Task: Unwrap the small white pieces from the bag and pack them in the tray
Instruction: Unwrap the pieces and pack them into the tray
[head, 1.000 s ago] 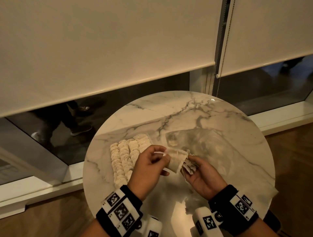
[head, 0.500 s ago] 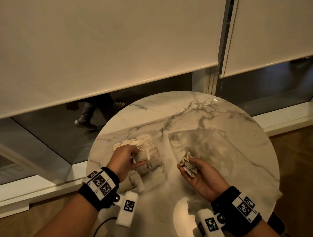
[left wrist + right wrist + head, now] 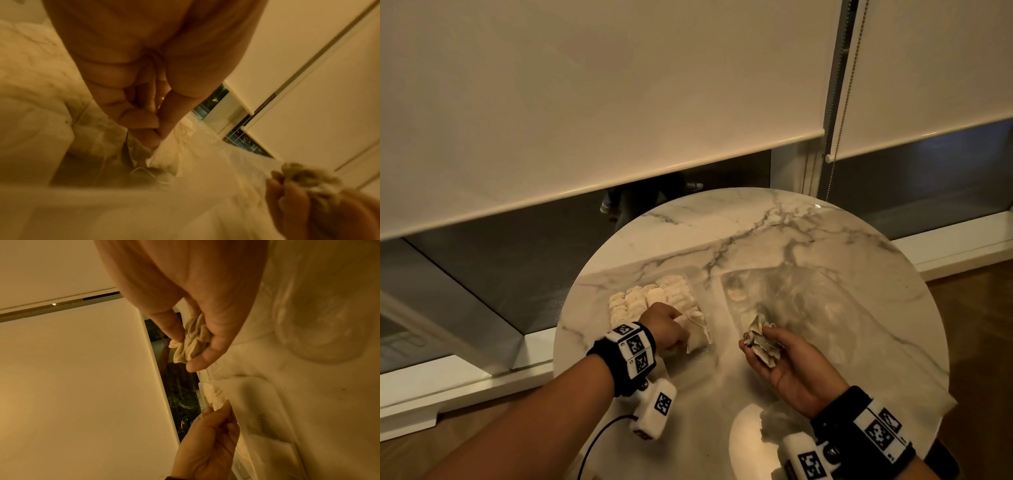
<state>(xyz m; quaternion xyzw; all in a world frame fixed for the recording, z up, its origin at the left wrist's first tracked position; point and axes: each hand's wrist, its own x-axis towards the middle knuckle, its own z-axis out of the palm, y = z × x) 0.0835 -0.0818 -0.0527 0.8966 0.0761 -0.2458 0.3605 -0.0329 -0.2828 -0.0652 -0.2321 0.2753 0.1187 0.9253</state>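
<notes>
far table [image 3: 756, 219] bare | bag [image 3: 825, 308] blocks right | tray [image 3: 702, 329] left

the head camera looks forward and down over the round white marble counter [image 3: 808, 240] from above. each wrist camera sits close behind its own hand, facing the window blinds, and catches the opposite hand too.

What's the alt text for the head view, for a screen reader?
On a round marble table, the left hand pinches a small white piece at the near end of rows of white pieces, while the right hand holds crumpled wrappers beside a clear plastic bag. Lowered roller blinds fill the background.
</notes>
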